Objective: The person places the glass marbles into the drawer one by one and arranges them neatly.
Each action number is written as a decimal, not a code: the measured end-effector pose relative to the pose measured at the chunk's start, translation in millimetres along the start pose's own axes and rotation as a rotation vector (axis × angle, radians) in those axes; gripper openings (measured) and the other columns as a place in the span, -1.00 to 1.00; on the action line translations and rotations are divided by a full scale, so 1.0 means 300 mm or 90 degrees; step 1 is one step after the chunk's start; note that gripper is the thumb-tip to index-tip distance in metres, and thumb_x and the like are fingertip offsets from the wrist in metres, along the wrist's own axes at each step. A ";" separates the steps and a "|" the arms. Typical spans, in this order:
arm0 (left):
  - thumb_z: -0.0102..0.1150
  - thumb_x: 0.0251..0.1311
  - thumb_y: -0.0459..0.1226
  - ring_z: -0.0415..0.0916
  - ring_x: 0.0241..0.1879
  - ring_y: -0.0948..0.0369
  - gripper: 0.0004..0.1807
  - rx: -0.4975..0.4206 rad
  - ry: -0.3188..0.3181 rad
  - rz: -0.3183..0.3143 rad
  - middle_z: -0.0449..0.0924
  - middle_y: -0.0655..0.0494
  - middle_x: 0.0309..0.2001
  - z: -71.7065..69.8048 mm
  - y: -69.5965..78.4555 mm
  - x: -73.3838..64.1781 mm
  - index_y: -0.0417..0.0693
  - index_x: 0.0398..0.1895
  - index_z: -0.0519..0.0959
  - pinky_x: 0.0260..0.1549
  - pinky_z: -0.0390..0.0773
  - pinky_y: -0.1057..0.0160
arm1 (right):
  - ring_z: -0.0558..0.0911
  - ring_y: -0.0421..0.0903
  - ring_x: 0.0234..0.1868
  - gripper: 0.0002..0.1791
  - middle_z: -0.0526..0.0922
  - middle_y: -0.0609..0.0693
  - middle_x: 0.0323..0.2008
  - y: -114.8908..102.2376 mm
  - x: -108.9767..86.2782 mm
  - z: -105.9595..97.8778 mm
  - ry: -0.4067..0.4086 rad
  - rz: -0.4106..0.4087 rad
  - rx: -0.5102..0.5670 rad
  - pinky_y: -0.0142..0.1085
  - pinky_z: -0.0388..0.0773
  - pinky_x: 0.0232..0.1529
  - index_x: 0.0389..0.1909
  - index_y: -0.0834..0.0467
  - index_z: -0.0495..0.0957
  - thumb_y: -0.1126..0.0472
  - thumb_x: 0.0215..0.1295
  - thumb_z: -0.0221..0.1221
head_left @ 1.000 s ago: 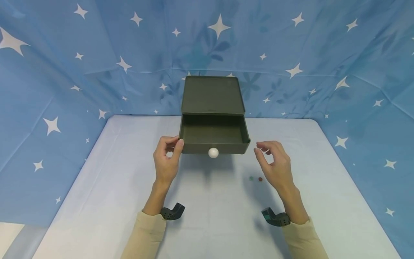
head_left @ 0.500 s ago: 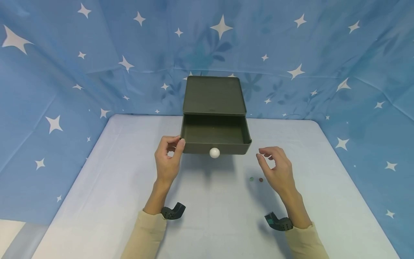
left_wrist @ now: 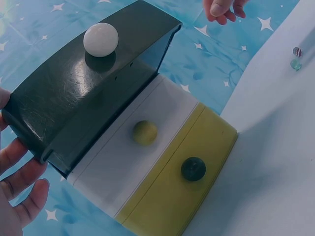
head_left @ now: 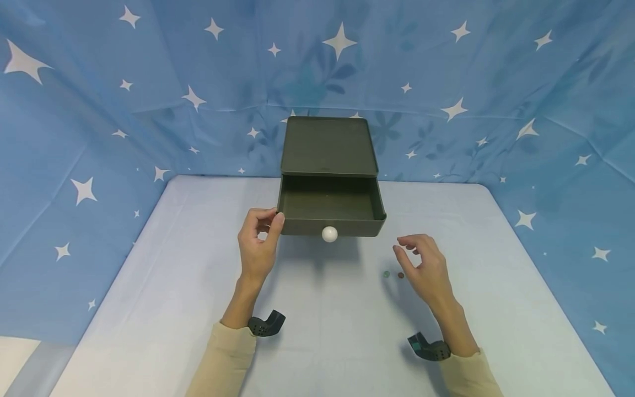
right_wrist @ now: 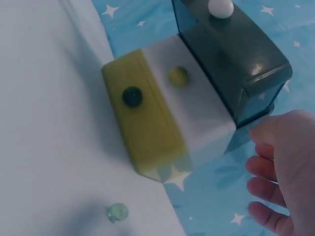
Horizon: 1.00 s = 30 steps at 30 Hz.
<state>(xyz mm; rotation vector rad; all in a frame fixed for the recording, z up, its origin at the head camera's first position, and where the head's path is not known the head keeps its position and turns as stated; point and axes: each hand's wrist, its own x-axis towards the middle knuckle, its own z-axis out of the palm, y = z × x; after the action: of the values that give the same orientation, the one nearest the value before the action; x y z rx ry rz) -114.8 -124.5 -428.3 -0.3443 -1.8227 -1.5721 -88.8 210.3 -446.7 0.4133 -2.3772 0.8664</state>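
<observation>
A small drawer cabinet stands on the white tabletop. Its dark green top drawer (head_left: 332,228), with a white knob (head_left: 329,234), is pulled out, and its inside looks bare. My left hand (head_left: 256,248) pinches this drawer's front left corner between thumb and fingers. In the left wrist view, the white middle drawer (left_wrist: 110,174) and the yellow bottom drawer (left_wrist: 170,196) sit pushed in. My right hand (head_left: 428,267) hovers off the drawer's right side, fingers loosely bent, holding nothing. Beneath it lie a pale green marble (head_left: 386,274) and a reddish-brown marble (head_left: 401,275).
A blue star-patterned curtain (head_left: 223,71) hangs behind and at both sides of the white tabletop (head_left: 322,342). Each wrist carries a dark wrist camera, one on the left (head_left: 267,323) and one on the right (head_left: 429,348).
My right hand has drawn back from beside the drawer's front right corner, lower and nearer the marbles. My left hand keeps its hold, and the drawer stays pulled out.
</observation>
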 end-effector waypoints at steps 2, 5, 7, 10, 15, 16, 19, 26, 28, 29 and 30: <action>0.21 0.28 -0.39 0.52 -0.22 0.36 -0.82 0.000 0.000 0.000 0.59 -0.13 -0.26 0.001 0.001 0.000 -0.32 -0.11 0.56 -0.25 0.48 0.44 | 0.58 -0.03 -0.16 -0.76 0.68 0.09 -0.19 0.005 -0.007 0.002 -0.005 0.005 -0.003 -0.60 0.38 -0.11 -0.14 0.25 0.63 0.33 0.18 0.37; 0.20 0.29 -0.37 0.52 -0.22 0.36 -0.82 -0.001 -0.001 0.002 0.59 -0.14 -0.26 0.002 0.004 0.001 -0.32 -0.11 0.56 -0.25 0.49 0.44 | 0.57 -0.03 -0.16 -0.75 0.67 0.09 -0.19 0.014 -0.017 0.005 -0.010 0.004 -0.006 -0.55 0.41 -0.12 -0.14 0.26 0.63 0.33 0.16 0.38; 0.19 0.29 -0.37 0.52 -0.23 0.36 -0.81 -0.001 -0.002 0.003 0.59 -0.14 -0.26 0.001 0.004 0.002 -0.32 -0.11 0.56 -0.25 0.49 0.44 | 0.57 -0.03 -0.16 -0.75 0.67 0.09 -0.20 0.024 -0.026 0.008 -0.011 -0.001 -0.007 -0.49 0.44 -0.14 -0.14 0.26 0.63 0.34 0.14 0.38; 0.20 0.29 -0.38 0.52 -0.23 0.36 -0.82 -0.001 -0.001 0.001 0.59 -0.14 -0.26 0.001 0.005 0.001 -0.33 -0.11 0.56 -0.25 0.48 0.44 | 0.57 -0.03 -0.17 -0.74 0.68 0.09 -0.21 0.038 -0.039 0.013 -0.014 -0.005 -0.006 -0.45 0.46 -0.16 -0.15 0.25 0.64 0.35 0.12 0.39; 0.22 0.25 -0.45 0.52 -0.22 0.38 -0.82 0.000 0.004 -0.003 0.59 -0.15 -0.26 0.002 0.009 0.000 -0.32 -0.10 0.57 -0.24 0.47 0.45 | 0.58 -0.04 -0.17 -0.73 0.68 0.08 -0.21 0.055 -0.059 0.019 -0.027 -0.001 -0.004 -0.51 0.43 -0.14 -0.15 0.26 0.63 0.35 0.11 0.40; 0.22 0.24 -0.46 0.51 -0.22 0.38 -0.82 -0.001 0.004 -0.002 0.59 -0.17 -0.26 0.002 0.010 -0.001 -0.33 -0.10 0.57 -0.24 0.47 0.45 | 0.58 -0.04 -0.17 -0.73 0.68 0.08 -0.21 0.058 -0.062 0.020 -0.029 -0.001 -0.003 -0.51 0.43 -0.14 -0.15 0.27 0.63 0.36 0.11 0.40; 0.21 0.25 -0.47 0.52 -0.22 0.38 -0.82 -0.004 0.002 0.000 0.60 -0.17 -0.26 0.002 0.011 -0.001 -0.33 -0.10 0.56 -0.24 0.46 0.45 | 0.58 -0.04 -0.17 -0.72 0.67 0.08 -0.21 0.065 -0.073 0.024 -0.039 -0.002 -0.002 -0.47 0.46 -0.13 -0.15 0.26 0.62 0.36 0.09 0.40; 0.21 0.27 -0.43 0.53 -0.21 0.37 -0.83 -0.004 -0.001 -0.002 0.59 -0.14 -0.25 -0.001 0.010 0.000 -0.32 -0.11 0.56 -0.24 0.47 0.45 | 0.60 -0.06 -0.17 -0.70 0.68 0.05 -0.20 0.080 -0.093 0.032 -0.073 0.004 -0.010 -0.32 0.54 -0.14 -0.14 0.23 0.62 0.33 0.09 0.42; 0.21 0.27 -0.44 0.53 -0.21 0.37 -0.83 -0.005 -0.001 0.000 0.59 -0.14 -0.26 0.000 0.009 0.000 -0.32 -0.11 0.56 -0.25 0.47 0.44 | 0.60 -0.06 -0.17 -0.70 0.67 0.04 -0.19 0.083 -0.096 0.034 -0.084 0.011 -0.014 -0.31 0.54 -0.14 -0.13 0.22 0.62 0.32 0.10 0.42; 0.20 0.27 -0.43 0.53 -0.21 0.37 -0.83 -0.005 -0.001 0.001 0.59 -0.14 -0.26 0.000 0.010 0.001 -0.32 -0.11 0.56 -0.25 0.47 0.44 | 0.60 -0.06 -0.16 -0.70 0.67 0.04 -0.19 0.084 -0.098 0.034 -0.090 0.015 -0.014 -0.30 0.55 -0.13 -0.13 0.21 0.62 0.31 0.11 0.41; 0.20 0.27 -0.44 0.53 -0.21 0.37 -0.83 -0.005 -0.001 0.002 0.59 -0.15 -0.26 0.000 0.010 0.001 -0.33 -0.11 0.56 -0.25 0.47 0.44 | 0.60 -0.06 -0.16 -0.70 0.67 0.04 -0.18 0.086 -0.099 0.035 -0.097 0.019 -0.015 -0.29 0.55 -0.13 -0.12 0.21 0.62 0.30 0.12 0.41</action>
<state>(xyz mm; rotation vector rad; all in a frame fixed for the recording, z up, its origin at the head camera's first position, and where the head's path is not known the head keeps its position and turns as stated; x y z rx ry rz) -113.2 -123.8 -425.8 -0.3523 -1.8168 -1.5779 -81.4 225.1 -484.0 0.4487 -2.5360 0.8463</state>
